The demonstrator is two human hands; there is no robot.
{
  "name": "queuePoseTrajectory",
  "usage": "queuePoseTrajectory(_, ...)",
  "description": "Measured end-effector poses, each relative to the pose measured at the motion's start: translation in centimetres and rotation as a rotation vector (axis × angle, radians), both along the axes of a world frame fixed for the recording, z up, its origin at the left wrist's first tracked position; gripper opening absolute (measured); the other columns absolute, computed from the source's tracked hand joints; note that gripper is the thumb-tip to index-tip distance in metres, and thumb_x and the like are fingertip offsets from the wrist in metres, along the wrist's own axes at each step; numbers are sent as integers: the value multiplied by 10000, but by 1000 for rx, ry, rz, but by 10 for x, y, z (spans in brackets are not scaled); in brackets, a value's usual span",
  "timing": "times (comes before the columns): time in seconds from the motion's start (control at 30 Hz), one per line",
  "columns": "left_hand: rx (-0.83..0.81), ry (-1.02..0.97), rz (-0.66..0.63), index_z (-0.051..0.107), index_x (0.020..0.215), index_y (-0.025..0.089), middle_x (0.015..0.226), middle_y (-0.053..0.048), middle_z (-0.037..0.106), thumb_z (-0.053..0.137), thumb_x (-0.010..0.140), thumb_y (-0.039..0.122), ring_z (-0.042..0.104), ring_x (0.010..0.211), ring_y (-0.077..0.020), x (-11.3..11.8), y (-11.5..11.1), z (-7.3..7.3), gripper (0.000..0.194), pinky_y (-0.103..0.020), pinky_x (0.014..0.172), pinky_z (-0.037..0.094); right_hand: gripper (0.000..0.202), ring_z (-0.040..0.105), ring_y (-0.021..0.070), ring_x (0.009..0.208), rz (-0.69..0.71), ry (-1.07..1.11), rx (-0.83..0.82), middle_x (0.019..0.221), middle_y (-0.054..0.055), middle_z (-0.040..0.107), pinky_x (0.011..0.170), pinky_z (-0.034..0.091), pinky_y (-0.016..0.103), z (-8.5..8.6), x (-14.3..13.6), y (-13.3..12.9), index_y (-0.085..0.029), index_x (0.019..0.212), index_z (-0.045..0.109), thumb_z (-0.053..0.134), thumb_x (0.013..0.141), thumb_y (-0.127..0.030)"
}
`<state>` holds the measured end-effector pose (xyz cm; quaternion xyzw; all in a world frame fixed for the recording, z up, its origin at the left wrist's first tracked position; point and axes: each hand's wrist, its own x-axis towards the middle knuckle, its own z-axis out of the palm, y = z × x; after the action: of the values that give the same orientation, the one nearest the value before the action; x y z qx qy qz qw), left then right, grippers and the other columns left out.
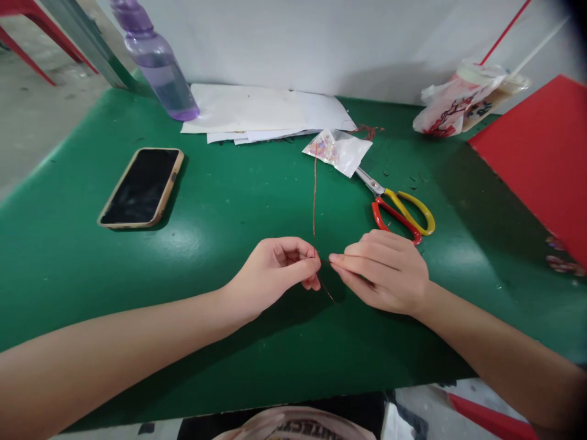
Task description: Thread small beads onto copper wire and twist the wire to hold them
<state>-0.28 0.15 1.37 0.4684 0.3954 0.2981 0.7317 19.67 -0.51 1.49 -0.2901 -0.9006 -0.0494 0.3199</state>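
While the left hand [287, 266] pinches a thin copper-coloured wire [314, 201] between thumb and fingertips, the right hand [385, 272] has its fingertips closed just beside it, on what I cannot tell. The wire rises above the green table [220, 201], near the red-and-yellow-handled scissors [398, 211].

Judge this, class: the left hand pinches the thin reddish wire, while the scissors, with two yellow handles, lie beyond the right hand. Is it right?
No: the head view shows the scissors with one red and one yellow handle. They do lie beyond the right hand, and the left hand pinches the wire.
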Motion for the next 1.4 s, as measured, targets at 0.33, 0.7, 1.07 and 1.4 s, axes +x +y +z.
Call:
queuePoseTrajectory(0.33, -35, -43, 27, 558, 701, 154, 573, 28, 590, 604, 769, 215, 566, 571, -96, -2, 1, -3, 102, -221, 601, 434, 113, 555, 116, 619, -35, 41, -11, 692, 17, 628, 560, 448, 263, -1, 2, 3, -166, 838, 605, 630, 737, -122)
queuePoseTrajectory(0.7, -53, -6, 104, 572, 695, 149, 558, 21, 592, 607, 770, 215, 561, 557, -95, -6, 12, -2, 105, -219, 580, 429, 87, 587, 121, 645, -101, 66, -42, 716, 9, 651, 585, 457, 256, -4, 11, 15, -195, 830, 618, 609, 766, -136)
queuePoseTrajectory(1.07, -47, 1, 121, 574, 643, 146, 559, 20, 560, 614, 752, 222, 553, 560, -99, -13, 24, -1, 139, -233, 586, 437, 90, 555, 96, 602, -88, 92, -149, 688, -25, 637, 658, 404, 293, -2, 24, 34, -223, 859, 632, 595, 806, -160)
queuePoseTrajectory(1.4, -39, 6, 132, 579, 636, 155, 563, 16, 553, 608, 751, 225, 538, 562, -101, -16, 29, -3, 137, -241, 591, 444, 83, 490, 80, 505, -22, 160, -305, 599, -53, 604, 651, 400, 305, -3, 41, 49, -253, 841, 668, 601, 808, -218)
